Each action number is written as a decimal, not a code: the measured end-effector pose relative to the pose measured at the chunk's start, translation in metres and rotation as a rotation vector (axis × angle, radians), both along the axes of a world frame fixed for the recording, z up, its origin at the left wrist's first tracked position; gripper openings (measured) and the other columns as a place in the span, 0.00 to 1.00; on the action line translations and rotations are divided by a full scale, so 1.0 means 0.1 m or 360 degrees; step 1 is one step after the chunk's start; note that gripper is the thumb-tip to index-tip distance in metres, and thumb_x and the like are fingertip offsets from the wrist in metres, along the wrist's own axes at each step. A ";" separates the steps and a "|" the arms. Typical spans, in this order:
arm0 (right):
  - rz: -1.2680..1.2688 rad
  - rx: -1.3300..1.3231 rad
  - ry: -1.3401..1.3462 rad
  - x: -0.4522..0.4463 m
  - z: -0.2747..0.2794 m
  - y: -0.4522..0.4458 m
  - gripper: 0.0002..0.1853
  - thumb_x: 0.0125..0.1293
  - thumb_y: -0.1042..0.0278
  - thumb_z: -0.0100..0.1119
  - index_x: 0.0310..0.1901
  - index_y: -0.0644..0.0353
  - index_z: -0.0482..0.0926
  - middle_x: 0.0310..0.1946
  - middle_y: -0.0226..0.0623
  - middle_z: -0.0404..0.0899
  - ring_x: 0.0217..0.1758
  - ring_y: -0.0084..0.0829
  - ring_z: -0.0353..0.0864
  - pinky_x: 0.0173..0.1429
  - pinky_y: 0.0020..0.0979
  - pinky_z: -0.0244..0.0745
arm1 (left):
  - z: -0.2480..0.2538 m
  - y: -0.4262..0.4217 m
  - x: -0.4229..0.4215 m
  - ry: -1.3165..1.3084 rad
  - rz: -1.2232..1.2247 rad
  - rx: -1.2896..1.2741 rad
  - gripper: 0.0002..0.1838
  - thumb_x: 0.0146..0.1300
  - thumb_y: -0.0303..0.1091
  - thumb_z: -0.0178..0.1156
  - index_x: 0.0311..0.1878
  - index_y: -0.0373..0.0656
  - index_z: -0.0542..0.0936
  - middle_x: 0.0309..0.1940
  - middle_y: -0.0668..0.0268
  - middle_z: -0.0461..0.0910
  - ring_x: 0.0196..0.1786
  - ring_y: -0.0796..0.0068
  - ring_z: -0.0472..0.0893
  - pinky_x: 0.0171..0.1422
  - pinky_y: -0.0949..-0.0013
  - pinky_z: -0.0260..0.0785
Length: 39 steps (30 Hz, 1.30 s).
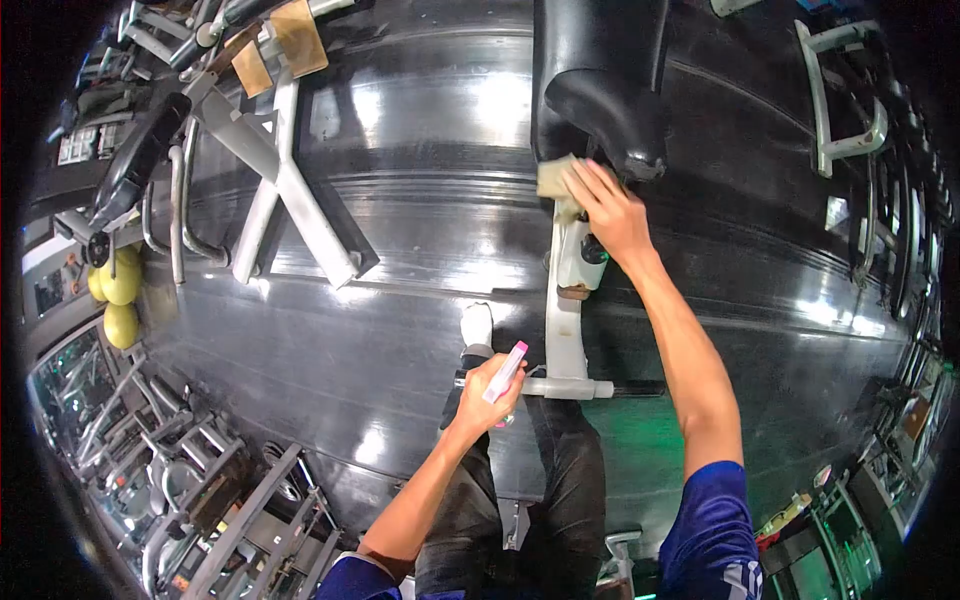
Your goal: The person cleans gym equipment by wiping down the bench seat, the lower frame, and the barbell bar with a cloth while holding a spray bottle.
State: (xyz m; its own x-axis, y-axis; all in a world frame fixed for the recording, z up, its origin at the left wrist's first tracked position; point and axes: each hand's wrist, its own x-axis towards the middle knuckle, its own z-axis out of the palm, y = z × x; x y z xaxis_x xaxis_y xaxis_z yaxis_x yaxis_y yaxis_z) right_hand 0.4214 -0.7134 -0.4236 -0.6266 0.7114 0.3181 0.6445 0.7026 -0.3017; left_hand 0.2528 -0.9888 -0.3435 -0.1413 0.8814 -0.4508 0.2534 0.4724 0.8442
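Observation:
My right hand point(612, 212) presses a beige cloth point(556, 178) against the near end of a black padded seat point(600, 50), its fingers laid over the cloth. Below the cloth runs the white frame point(566, 340) of the gym bench, with a dark knob point(593, 249) on its side. Lower and to the left, my left hand point(486, 392) is closed around what looks like a spray bottle point(506, 372), white with a pink tip. Most of the bottle is hidden by the hand. It is held above the bench's crossbar point(585, 388).
A white X-shaped machine frame point(285, 190) stands to the left on the shiny dark floor point(400, 250). Yellow balls point(120, 300) sit at the far left. A white rack frame point(835, 100) is at the upper right. My white shoe point(477, 323) is beside the bench.

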 end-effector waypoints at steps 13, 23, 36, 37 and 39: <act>0.0094 -0.0109 -0.0818 -0.18 -0.67 -0.13 0.13 0.59 0.72 0.56 0.46 0.55 0.83 0.57 0.34 0.80 0.71 0.40 0.69 0.73 0.41 0.66 | -0.01 -0.04 -0.05 -0.0005 -0.0018 -0.0051 0.08 0.63 0.25 0.62 0.45 0.36 0.81 0.27 0.64 0.83 0.27 0.79 0.81 0.33 0.72 0.73; -0.0039 -0.0454 -0.0995 -0.30 -0.82 -0.46 0.16 0.65 0.67 0.52 0.50 0.56 0.85 0.63 0.38 0.76 0.75 0.46 0.64 0.77 0.48 0.56 | 0.01 -0.04 0.08 -0.0066 -0.0069 -0.0073 0.08 0.64 0.27 0.61 0.45 0.37 0.81 0.30 0.59 0.82 0.30 0.68 0.82 0.37 0.68 0.74; -0.0354 -0.0588 -0.0841 -0.46 -0.99 -0.64 0.21 0.69 0.65 0.47 0.62 0.59 0.76 0.69 0.41 0.70 0.78 0.50 0.56 0.79 0.49 0.51 | -0.01 -0.11 0.20 0.0014 -0.0211 0.0005 0.08 0.63 0.27 0.63 0.45 0.37 0.81 0.30 0.63 0.84 0.28 0.77 0.82 0.36 0.70 0.75; -0.0359 -0.0690 -0.0814 -0.47 -0.95 -0.64 0.22 0.70 0.64 0.45 0.63 0.59 0.75 0.69 0.41 0.69 0.79 0.50 0.54 0.79 0.49 0.50 | 0.00 -0.12 0.19 0.0065 -0.0248 0.0019 0.08 0.63 0.27 0.63 0.44 0.37 0.81 0.31 0.62 0.84 0.29 0.76 0.82 0.37 0.69 0.75; -0.0363 -0.0659 -0.0713 -0.49 -0.93 -0.67 0.21 0.70 0.66 0.46 0.61 0.60 0.76 0.69 0.42 0.70 0.78 0.49 0.56 0.79 0.49 0.51 | -0.01 -0.15 0.18 0.0065 -0.0239 -0.0002 0.08 0.62 0.27 0.64 0.44 0.37 0.82 0.31 0.61 0.84 0.30 0.74 0.83 0.39 0.68 0.75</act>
State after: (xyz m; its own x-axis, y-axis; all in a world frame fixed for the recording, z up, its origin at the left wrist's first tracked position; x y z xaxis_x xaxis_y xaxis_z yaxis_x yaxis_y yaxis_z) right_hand 0.3719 -0.7807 -0.5169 -0.4539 0.8499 -0.2677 0.8898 0.4167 -0.1858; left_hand 0.2711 -1.0035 -0.3445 -0.0259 0.8933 -0.4488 0.3552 0.4278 0.8311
